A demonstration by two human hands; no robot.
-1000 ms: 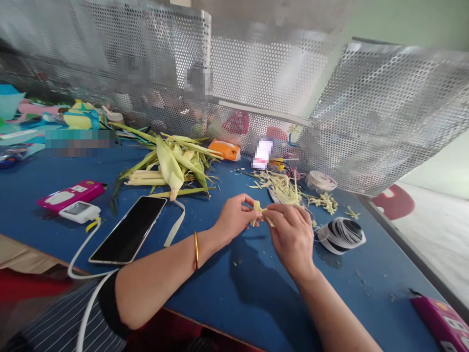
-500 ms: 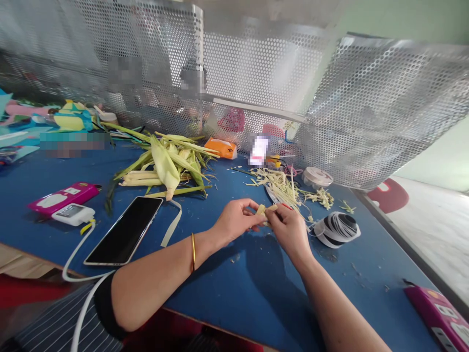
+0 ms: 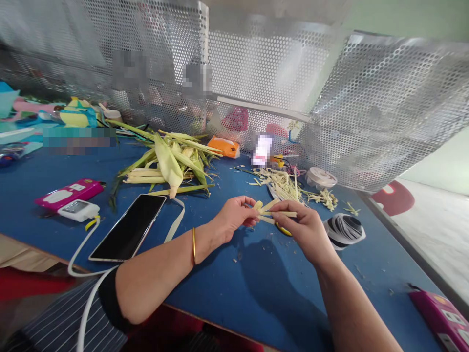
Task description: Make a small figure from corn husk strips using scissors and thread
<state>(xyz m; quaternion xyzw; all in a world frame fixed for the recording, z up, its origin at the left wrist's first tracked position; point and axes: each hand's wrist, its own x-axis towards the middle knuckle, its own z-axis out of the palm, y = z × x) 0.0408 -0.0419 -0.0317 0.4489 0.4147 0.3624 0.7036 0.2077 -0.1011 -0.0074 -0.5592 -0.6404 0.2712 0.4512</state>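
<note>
Above the middle of the blue table, my left hand [image 3: 238,215] pinches the gathered end of a small bunch of pale corn husk strips [image 3: 268,207], which has a looped part at its top. The strips fan out to the right. My right hand [image 3: 301,222] is closed on one of them, with the strip's tip poking out past the fingers. Just below the strips, a yellow scissor handle [image 3: 284,230] shows, partly hidden by my right hand. A black-and-white spool of thread [image 3: 343,231] stands right of that hand.
Corn husks [image 3: 170,164] are heaped at the back left, near an orange packet [image 3: 224,146]. Cut husk scraps [image 3: 282,183] and a tape roll [image 3: 321,177] lie behind my hands. A phone [image 3: 128,227] and white cable are at left. Perforated metal panels [image 3: 264,68] border the back.
My right hand has moved right, away from my left hand, drawing a husk strip outward. The strips now show spread apart, and the yellow scissor handle has come into view.
</note>
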